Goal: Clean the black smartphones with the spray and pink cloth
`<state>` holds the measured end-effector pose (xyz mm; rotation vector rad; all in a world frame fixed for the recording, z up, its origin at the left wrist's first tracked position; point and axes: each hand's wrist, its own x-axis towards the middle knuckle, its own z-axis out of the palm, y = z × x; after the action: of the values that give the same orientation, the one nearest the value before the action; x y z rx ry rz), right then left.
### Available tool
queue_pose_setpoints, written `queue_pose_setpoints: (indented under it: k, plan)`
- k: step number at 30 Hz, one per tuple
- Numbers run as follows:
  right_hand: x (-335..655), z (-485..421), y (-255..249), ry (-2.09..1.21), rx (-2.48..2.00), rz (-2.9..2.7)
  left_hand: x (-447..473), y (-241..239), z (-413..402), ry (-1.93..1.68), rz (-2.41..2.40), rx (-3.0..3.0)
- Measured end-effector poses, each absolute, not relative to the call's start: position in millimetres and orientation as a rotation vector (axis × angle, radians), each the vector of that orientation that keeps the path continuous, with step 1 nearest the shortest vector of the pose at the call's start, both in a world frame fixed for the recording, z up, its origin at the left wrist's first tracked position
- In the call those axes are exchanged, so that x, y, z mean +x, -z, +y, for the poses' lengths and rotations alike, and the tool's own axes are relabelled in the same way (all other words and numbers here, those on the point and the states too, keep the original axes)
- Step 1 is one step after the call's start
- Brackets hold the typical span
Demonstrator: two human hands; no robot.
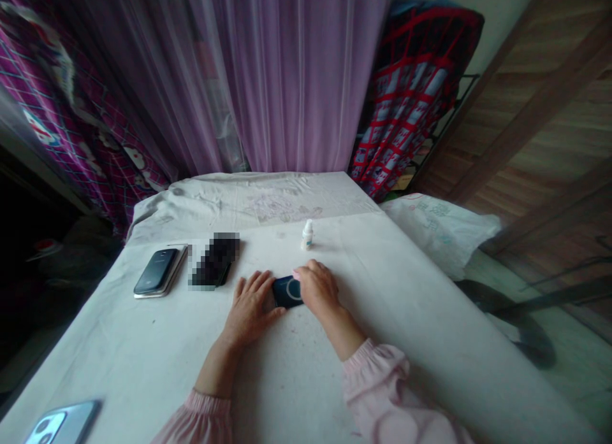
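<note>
A small dark phone-like device with a pale ring on its face lies flat on the white-covered table. My left hand rests flat beside its left edge, fingers stretched out, thumb touching the device. My right hand lies over its right end, fingers curled down onto it. Both wrists wear pink gathered sleeves.
A small white dropper bottle stands just behind the hands. A dark smartphone and a blurred-out dark object lie to the left. Another phone sits at the near left corner. Purple curtain behind; a fan base on the floor at right.
</note>
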<state>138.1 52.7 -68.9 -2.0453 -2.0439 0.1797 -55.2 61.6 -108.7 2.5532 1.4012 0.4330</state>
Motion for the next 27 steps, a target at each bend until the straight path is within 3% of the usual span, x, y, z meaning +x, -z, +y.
queue_pose_setpoints:
  k: [6, 16, 27]
  plan:
    - [120.2, 52.4, 66.3, -0.195, -1.916, -2.188, -58.7, 113.0, 63.9, -0.431, 1.355, 2.579]
    - [195.1, 37.5, 69.8, -0.193, -2.124, -2.017, -57.0, 108.6, 63.2, -0.374, 1.352, 2.566]
    - [138.1, 45.1, 66.5, -0.243, -1.978, -2.114, -57.4, 111.0, 62.9, -0.396, 1.364, 2.569]
